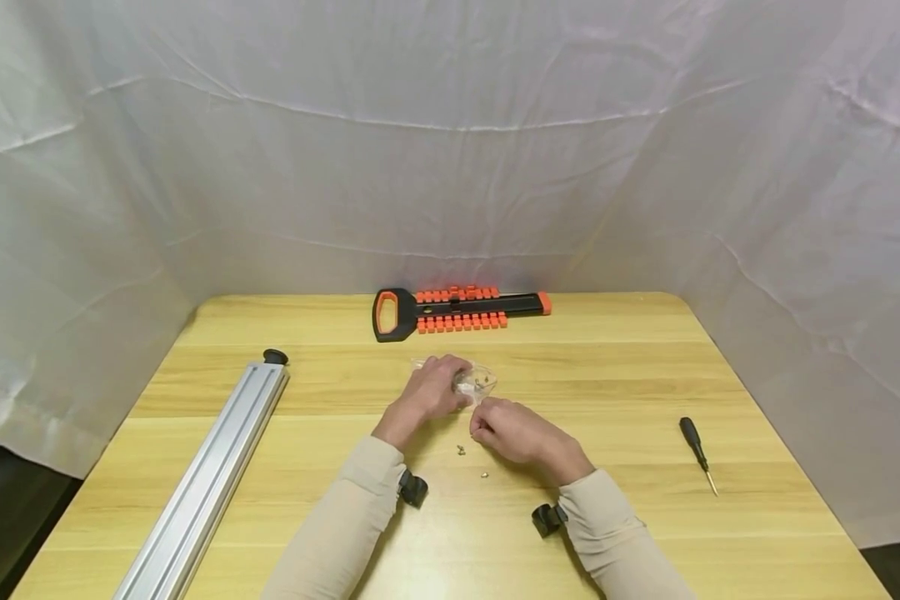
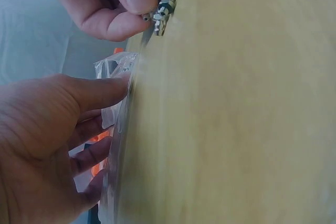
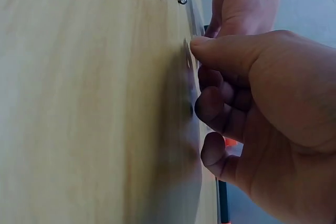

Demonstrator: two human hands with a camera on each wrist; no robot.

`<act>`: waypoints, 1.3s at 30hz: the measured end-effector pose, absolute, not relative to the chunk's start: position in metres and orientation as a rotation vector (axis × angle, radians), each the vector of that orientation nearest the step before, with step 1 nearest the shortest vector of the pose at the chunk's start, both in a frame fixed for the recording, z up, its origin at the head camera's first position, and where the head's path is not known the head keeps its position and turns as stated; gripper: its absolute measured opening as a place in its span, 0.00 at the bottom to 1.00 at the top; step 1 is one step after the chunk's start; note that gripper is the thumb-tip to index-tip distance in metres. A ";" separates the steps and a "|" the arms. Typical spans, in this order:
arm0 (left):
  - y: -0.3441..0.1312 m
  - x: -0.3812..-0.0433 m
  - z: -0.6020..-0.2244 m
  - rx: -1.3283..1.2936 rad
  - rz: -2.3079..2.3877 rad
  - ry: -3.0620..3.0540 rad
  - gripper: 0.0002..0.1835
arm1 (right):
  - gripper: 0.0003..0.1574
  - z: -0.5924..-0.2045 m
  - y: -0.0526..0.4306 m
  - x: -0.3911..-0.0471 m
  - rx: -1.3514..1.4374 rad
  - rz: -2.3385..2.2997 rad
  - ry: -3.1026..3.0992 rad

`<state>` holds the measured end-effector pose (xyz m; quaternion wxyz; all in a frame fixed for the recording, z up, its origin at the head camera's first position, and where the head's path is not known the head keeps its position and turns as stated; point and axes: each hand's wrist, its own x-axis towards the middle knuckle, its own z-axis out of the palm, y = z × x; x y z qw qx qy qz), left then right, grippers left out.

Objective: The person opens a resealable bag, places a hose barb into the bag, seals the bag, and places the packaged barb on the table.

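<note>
My left hand grips a crumpled clear plastic bag, thumb on one side and fingers on the other. Several small metal pieces show inside the bag. Right beside it, my right hand pinches a small metal fitting between thumb and finger. In the right wrist view the thumb hides that piece, and the other fingers curl inward. On the tabletop in front of the hands lie a little cluster of metal fittings and a single metal fitting.
A black and orange tool with a loop handle and toothed sides lies at the back. To the left stretches a long silver metal rail with a black knob. A screwdriver lies at the right. White curtains surround the wooden table.
</note>
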<state>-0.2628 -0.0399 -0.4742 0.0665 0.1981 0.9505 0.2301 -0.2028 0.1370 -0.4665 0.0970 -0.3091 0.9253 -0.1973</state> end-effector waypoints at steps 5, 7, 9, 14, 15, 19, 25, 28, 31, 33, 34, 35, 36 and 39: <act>-0.040 -0.263 -0.475 0.603 0.692 2.869 0.30 | 0.05 -0.467 0.139 -0.208 -0.792 -0.736 2.774; -0.040 -0.263 -0.474 0.607 0.694 2.873 0.30 | 0.04 -0.469 0.141 -0.214 -0.742 -0.793 2.811; -0.041 -0.263 -0.474 0.610 0.697 2.875 0.30 | 0.04 -0.470 0.142 -0.219 -0.689 -0.842 2.845; -0.041 -0.263 -0.475 0.608 0.708 2.869 0.30 | 0.04 -0.473 0.144 -0.227 -0.572 -0.923 2.891; -0.041 -0.263 -0.475 0.604 0.710 2.868 0.30 | 0.04 -0.473 0.144 -0.229 -0.558 -0.931 2.898; -0.041 -0.263 -0.475 0.596 0.705 2.868 0.31 | 0.04 -0.474 0.143 -0.235 -0.500 -0.953 2.931; -0.040 -0.262 -0.475 0.613 0.718 2.865 0.30 | 0.05 -0.479 0.143 -0.245 -0.434 -0.944 2.943; -0.040 -0.261 -0.475 0.618 0.717 2.859 0.31 | 0.05 -0.482 0.143 -0.248 -0.415 -0.943 2.936; -0.040 -0.260 -0.475 0.616 0.715 2.857 0.31 | 0.05 -0.482 0.143 -0.248 -0.397 -0.956 2.932; -0.040 -0.261 -0.475 0.615 0.708 2.861 0.31 | 0.05 -0.481 0.144 -0.247 -0.390 -0.970 2.928; -0.040 -0.261 -0.475 0.611 0.706 2.860 0.31 | 0.05 -0.481 0.145 -0.247 -0.388 -0.976 2.925; -0.040 -0.262 -0.475 0.608 0.705 2.859 0.31 | 0.04 -0.480 0.145 -0.246 -0.387 -0.983 2.921; -0.041 -0.262 -0.474 0.604 0.701 2.858 0.31 | 0.04 -0.480 0.146 -0.246 -0.389 -0.986 2.917; -0.041 -0.262 -0.474 0.597 0.692 2.855 0.31 | 0.04 -0.480 0.147 -0.243 -0.393 -0.981 2.903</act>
